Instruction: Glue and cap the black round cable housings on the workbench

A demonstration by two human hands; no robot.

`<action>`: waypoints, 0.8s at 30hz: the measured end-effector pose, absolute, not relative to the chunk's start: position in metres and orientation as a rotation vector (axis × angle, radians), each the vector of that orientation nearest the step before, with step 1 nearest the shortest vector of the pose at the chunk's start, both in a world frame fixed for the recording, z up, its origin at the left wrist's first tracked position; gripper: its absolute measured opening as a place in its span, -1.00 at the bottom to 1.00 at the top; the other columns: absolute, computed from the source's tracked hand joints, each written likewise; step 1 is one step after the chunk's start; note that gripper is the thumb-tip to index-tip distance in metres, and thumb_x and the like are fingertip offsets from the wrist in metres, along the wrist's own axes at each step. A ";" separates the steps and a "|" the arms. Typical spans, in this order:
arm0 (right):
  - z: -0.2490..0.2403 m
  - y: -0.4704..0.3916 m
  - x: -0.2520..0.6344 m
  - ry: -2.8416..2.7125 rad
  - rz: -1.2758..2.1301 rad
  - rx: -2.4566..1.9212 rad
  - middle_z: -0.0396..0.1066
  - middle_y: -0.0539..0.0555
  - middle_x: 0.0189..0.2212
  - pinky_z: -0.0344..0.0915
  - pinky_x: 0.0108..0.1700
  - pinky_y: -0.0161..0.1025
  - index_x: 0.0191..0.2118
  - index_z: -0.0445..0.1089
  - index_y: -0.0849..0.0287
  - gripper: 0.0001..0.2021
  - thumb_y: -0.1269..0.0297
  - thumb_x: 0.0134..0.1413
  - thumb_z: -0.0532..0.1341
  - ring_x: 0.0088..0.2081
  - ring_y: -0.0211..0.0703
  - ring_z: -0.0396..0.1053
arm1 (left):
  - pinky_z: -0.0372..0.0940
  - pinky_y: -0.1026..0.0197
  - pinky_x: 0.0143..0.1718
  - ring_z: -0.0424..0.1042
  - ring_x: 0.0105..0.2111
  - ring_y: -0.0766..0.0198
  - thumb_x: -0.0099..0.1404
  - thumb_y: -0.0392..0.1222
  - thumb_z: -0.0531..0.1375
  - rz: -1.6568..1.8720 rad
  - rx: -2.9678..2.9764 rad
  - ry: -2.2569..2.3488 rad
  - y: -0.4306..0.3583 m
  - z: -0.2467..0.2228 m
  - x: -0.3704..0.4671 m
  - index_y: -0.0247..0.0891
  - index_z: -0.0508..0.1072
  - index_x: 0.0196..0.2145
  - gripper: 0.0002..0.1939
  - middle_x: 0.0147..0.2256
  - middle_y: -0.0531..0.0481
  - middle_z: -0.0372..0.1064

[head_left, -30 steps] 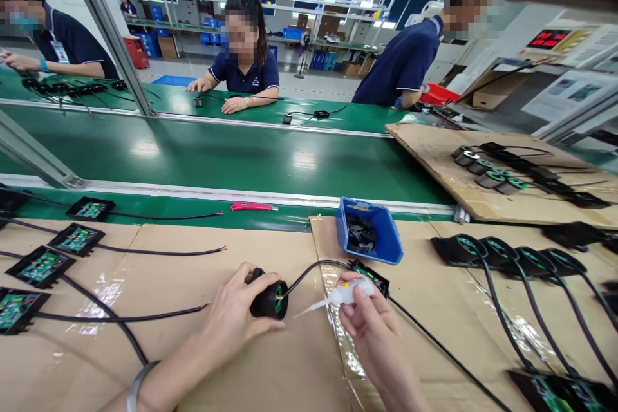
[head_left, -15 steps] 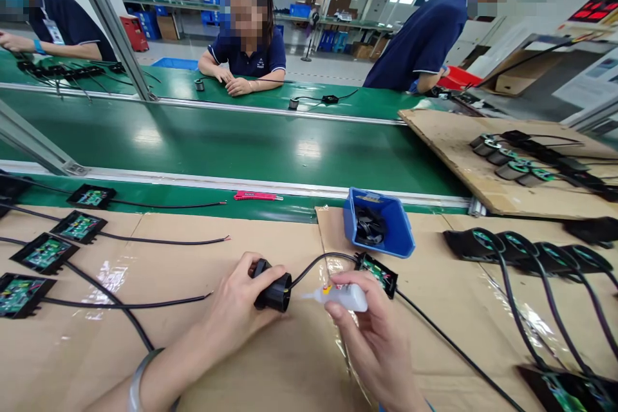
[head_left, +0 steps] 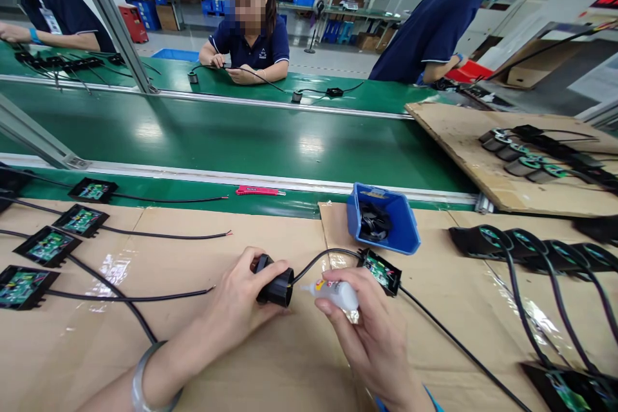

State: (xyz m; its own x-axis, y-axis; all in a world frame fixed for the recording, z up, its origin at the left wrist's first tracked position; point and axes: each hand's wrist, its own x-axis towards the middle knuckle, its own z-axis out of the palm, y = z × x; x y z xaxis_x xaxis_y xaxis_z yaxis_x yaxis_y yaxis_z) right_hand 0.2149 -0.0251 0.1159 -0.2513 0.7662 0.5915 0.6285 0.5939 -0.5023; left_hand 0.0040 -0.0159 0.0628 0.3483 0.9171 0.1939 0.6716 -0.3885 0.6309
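My left hand (head_left: 246,290) is closed around a black cylindrical plastic housing (head_left: 277,284), its open end turned to the right. A black cable (head_left: 318,255) runs from that end to a circuit board in a black case (head_left: 381,270). Between the thumb and fingers of my right hand (head_left: 371,328) is a small translucent glue bottle (head_left: 338,294) with a thin nozzle. The bottle lies nearly level, and its nozzle points left at the housing's open end, a small gap away. My right hand partly covers the bottle.
A blue bin (head_left: 383,219) with black parts stands behind my right hand. A red utility knife (head_left: 261,190) lies along the bench edge. Cabled circuit boards (head_left: 48,246) lie at left, black housings with cables (head_left: 487,241) at right. Co-workers sit or stand beyond the green conveyor (head_left: 232,129).
The glue bottle has shifted slightly left and tipped a little, closer to the housing. My left hand keeps its hold. Across the conveyor, a co-worker's hands have lifted a cable.
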 end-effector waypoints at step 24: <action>0.115 -0.034 0.217 -1.946 0.340 -1.026 0.41 0.05 -0.32 0.38 -0.28 -0.37 -0.09 0.32 0.17 -0.90 0.35 0.31 0.16 -0.31 -0.23 0.41 | 0.44 0.06 -0.27 0.48 -0.23 0.05 -0.01 -0.36 0.48 0.804 2.212 1.368 -0.015 0.067 0.004 -0.06 0.44 0.07 -0.31 -0.10 -0.11 0.28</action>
State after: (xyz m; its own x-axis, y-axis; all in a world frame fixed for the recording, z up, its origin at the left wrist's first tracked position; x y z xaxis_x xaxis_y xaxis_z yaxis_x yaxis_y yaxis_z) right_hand 0.2167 -0.0342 0.1148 -0.2678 0.7695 0.5798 0.5276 0.6206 -0.5801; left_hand 0.0038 -0.0154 0.0670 0.3497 0.9016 0.2545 0.6613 -0.4300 0.6147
